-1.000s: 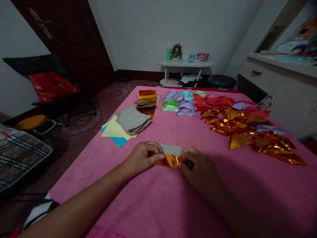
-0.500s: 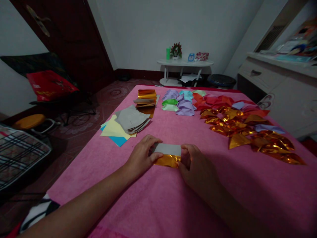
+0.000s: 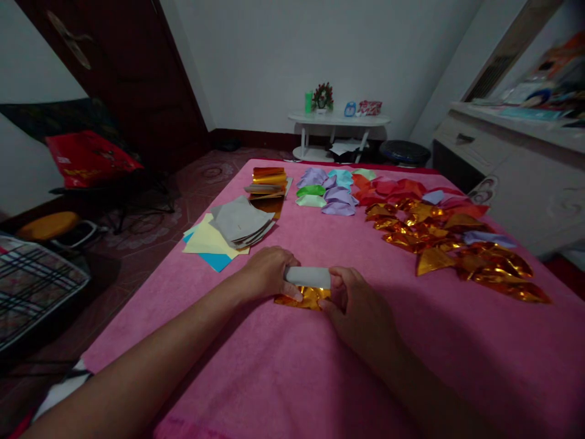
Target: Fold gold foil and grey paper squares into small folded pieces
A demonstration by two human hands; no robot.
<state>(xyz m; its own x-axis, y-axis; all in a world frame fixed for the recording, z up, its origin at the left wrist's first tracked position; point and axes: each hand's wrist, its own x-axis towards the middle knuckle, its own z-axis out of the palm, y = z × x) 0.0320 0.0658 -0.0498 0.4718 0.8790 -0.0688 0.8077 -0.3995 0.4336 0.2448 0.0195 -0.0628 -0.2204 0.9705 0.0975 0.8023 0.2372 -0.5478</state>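
A sheet of gold foil paper lies on the pink cloth in front of me, its grey back facing up at the far part and its shiny gold side folded over along the near edge. My left hand grips the left end, thumb on the gold strip and fingers at the grey part. At the right end my right hand pinches the paper between thumb and fingers. Beyond my left hand sits a stack of grey-backed sheets over yellow paper and blue paper.
Folded gold foil pieces cover the table's right side, with red folded paper behind them. Purple folded pieces and a green one stand at the back. Rolled gold sheets lie back left. A white side table stands beyond.
My left thumb and fingers have shifted slightly on the paper's left end, and the grey part between my hands looks narrower. The whole view has shifted a little.
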